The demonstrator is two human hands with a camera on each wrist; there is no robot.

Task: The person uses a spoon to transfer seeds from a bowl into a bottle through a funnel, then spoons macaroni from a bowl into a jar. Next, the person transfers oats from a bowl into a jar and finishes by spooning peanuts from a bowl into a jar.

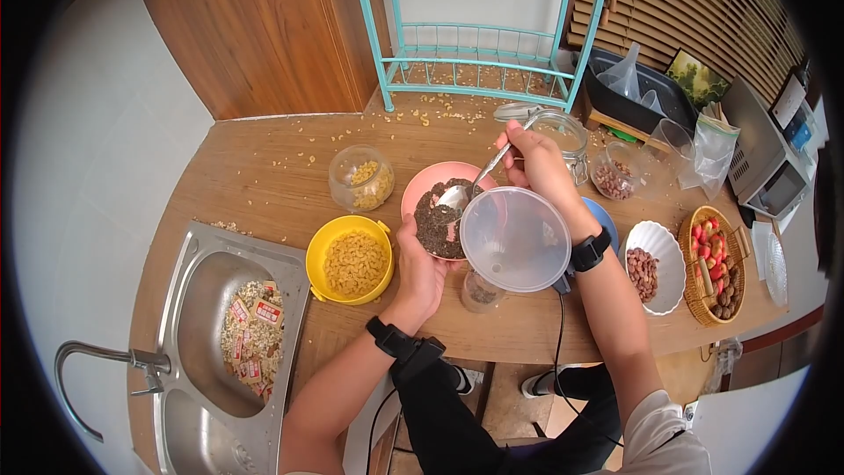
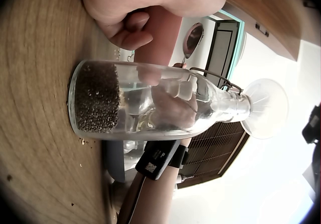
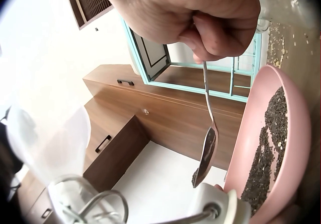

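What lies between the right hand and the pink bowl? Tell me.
The metal spoon, slanting from the right hand down over the pink bowl; the head view shows it.

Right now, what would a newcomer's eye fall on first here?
Probably the wide clear funnel in the glass bottle. Next, the pink bowl of dark seeds in the left hand, the spoon in the right hand above it. The yellow bowl of pasta, further left, also stands out.
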